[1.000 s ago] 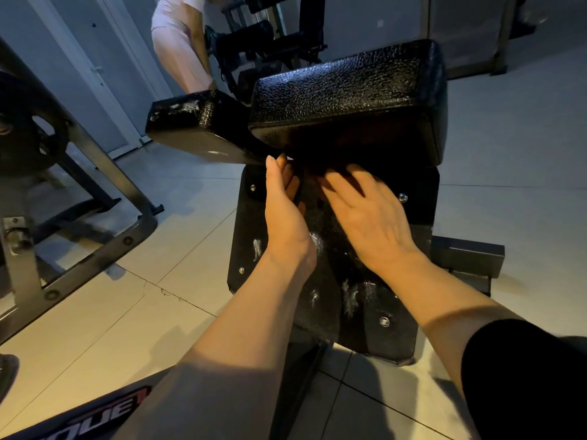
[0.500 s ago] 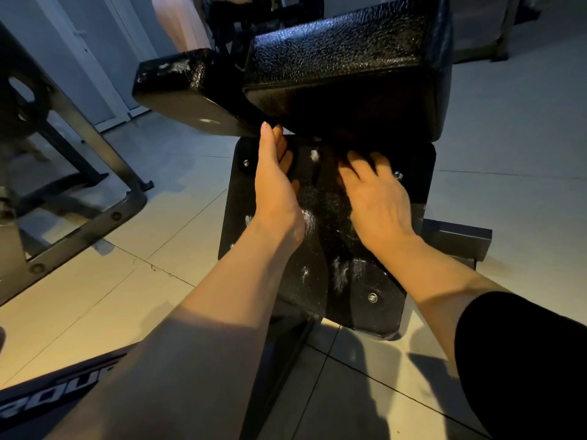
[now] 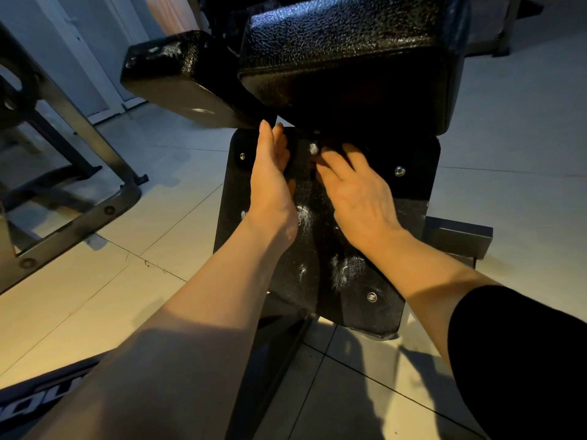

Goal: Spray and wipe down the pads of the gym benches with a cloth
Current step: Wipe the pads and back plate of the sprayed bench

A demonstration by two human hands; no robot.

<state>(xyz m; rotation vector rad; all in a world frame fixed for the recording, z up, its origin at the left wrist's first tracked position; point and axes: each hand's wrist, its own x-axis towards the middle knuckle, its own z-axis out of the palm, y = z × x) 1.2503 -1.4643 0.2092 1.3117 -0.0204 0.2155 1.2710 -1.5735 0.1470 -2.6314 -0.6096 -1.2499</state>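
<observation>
A black textured lower pad (image 3: 409,223) of a gym machine lies tilted below me, dotted with white foam patches (image 3: 347,270). My left hand (image 3: 270,182) stands on edge on the pad, fingers straight and pointing to its far end. My right hand (image 3: 357,185) lies flat on the pad beside it, fingers spread forward. Above their fingertips hangs a thick black upper pad (image 3: 349,49), and a second black pad (image 3: 178,77) sticks out to its left. I cannot make out a cloth or a spray bottle; the gap between my hands is dark.
A dark steel machine frame (image 3: 79,217) stands on the tiled floor at the left. A metal base block (image 3: 457,239) juts out right of the pad. A person in light clothes (image 3: 168,11) is at the far top. Open tiled floor (image 3: 508,154) lies to the right.
Both hands have slid forward along the lower pad toward the upper pad. My view has moved closer and dipped lower.
</observation>
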